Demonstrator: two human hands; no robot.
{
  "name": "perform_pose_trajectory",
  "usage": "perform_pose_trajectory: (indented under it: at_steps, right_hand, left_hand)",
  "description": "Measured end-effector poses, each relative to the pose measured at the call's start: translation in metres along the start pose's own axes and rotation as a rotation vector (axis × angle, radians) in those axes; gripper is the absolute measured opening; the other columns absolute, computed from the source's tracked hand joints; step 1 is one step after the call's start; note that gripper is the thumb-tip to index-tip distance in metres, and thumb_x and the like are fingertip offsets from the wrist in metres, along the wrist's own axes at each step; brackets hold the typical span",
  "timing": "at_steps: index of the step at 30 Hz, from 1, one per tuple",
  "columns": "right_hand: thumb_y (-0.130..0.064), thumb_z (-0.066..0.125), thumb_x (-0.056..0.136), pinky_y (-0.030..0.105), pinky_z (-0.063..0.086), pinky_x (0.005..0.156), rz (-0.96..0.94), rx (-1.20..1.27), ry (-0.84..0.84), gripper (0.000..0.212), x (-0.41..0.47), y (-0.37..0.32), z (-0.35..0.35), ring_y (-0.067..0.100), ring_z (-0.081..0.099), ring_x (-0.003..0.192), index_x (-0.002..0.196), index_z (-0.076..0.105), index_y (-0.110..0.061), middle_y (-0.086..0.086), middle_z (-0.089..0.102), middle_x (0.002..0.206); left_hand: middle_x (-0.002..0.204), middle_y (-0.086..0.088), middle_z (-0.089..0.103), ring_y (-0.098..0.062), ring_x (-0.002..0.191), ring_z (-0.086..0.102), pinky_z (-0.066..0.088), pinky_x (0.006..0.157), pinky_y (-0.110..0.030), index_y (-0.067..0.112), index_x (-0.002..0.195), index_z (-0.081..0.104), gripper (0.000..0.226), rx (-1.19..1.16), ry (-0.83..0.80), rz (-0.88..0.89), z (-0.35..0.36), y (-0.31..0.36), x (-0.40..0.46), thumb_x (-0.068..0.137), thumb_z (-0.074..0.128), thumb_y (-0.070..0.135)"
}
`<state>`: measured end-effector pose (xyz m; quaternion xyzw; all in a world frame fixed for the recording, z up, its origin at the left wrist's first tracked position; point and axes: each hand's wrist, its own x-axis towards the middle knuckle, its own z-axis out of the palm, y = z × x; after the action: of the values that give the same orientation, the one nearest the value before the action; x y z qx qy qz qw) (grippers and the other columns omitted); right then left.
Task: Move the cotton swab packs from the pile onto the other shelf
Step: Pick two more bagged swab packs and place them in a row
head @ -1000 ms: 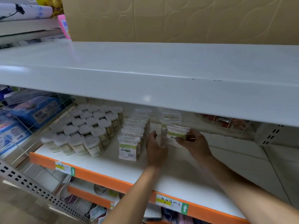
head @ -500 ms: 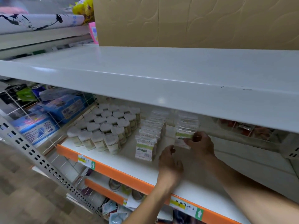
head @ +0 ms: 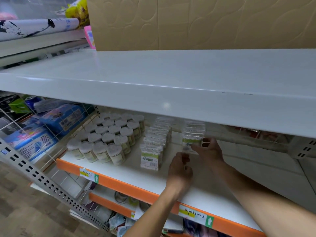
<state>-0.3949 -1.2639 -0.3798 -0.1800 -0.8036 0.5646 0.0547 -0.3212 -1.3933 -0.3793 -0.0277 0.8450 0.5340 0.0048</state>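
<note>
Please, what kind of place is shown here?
Probably a small shop aisle: orange shelf edges carry handwritten price labels, and rows of cotton swab jars and cotton swab packs stand as stock.
</note>
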Motion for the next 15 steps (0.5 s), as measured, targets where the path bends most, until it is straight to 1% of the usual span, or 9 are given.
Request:
perform_pose_trajectory:
  at_steps: [2,4,6,8,9,12,15]
  right_hand:
    - [-0.033,0.086,0.073,0.032,0.053,0.073,0.051,0.002,-0.044,0.053,-0.004,0.001,-0.013,0.022,0.063,0.093,0.112,0.054,-0.018,0.002,0.060,0.106]
    - [-0.034,0.084,0.076,0.030,0.052,0.069,0.085,-0.007,-0.071,0.051,-0.009,0.005,-0.031,0.017,0.063,0.088,0.114,0.056,-0.019,0.001,0.060,0.105]
    - [-0.030,0.080,0.081,0.033,0.055,0.074,0.084,-0.065,-0.082,0.044,-0.012,0.012,-0.053,0.016,0.063,0.088,0.116,0.058,-0.016,0.001,0.063,0.105]
    - [-0.023,0.077,0.084,0.041,0.057,0.086,0.094,-0.070,-0.103,0.039,-0.018,0.020,-0.077,0.023,0.066,0.096,0.118,0.061,-0.011,0.006,0.066,0.107]
    - [-0.020,0.076,0.085,0.043,0.056,0.088,0.100,-0.063,-0.108,0.037,-0.021,0.023,-0.088,0.025,0.067,0.097,0.118,0.062,-0.009,0.009,0.068,0.108]
    - [-0.016,0.073,0.087,0.040,0.058,0.081,0.109,-0.041,-0.083,0.027,-0.033,0.031,-0.125,0.024,0.070,0.088,0.112,0.066,-0.008,0.009,0.071,0.099]
    - [-0.014,0.071,0.089,0.038,0.058,0.077,0.107,-0.040,-0.052,0.022,-0.045,0.040,-0.163,0.022,0.071,0.084,0.110,0.066,-0.009,0.008,0.071,0.097]
  left_hand:
    - [0.108,0.004,0.064,-0.011,0.099,0.061,0.049,0.086,-0.020,0.017,0.115,0.059,0.038,0.010,-0.023,-0.005,0.004,0.006,0.004,0.085,0.048,-0.003]
    - [0.108,0.004,0.065,-0.010,0.099,0.061,0.049,0.087,-0.019,0.018,0.116,0.061,0.037,0.029,-0.065,0.013,0.013,0.015,0.008,0.087,0.049,-0.002]
    - [0.112,0.001,0.065,-0.010,0.101,0.060,0.047,0.088,-0.017,0.015,0.118,0.062,0.037,0.048,-0.131,0.033,0.025,0.023,0.011,0.088,0.050,-0.002]
    - [0.115,-0.002,0.066,-0.011,0.104,0.060,0.047,0.090,-0.020,0.014,0.119,0.062,0.035,0.054,-0.204,0.050,0.040,0.031,0.012,0.089,0.051,-0.002]
    - [0.115,-0.002,0.066,-0.013,0.105,0.061,0.048,0.091,-0.022,0.013,0.119,0.062,0.034,0.052,-0.231,0.059,0.048,0.035,0.012,0.090,0.051,0.000]
    - [0.114,-0.005,0.066,-0.016,0.105,0.062,0.051,0.089,-0.028,0.011,0.117,0.063,0.032,0.040,-0.273,0.087,0.072,0.049,0.008,0.089,0.051,0.000]
    - [0.113,-0.005,0.067,-0.019,0.104,0.063,0.054,0.087,-0.036,0.010,0.115,0.064,0.032,0.041,-0.317,0.109,0.098,0.066,0.000,0.087,0.051,0.001]
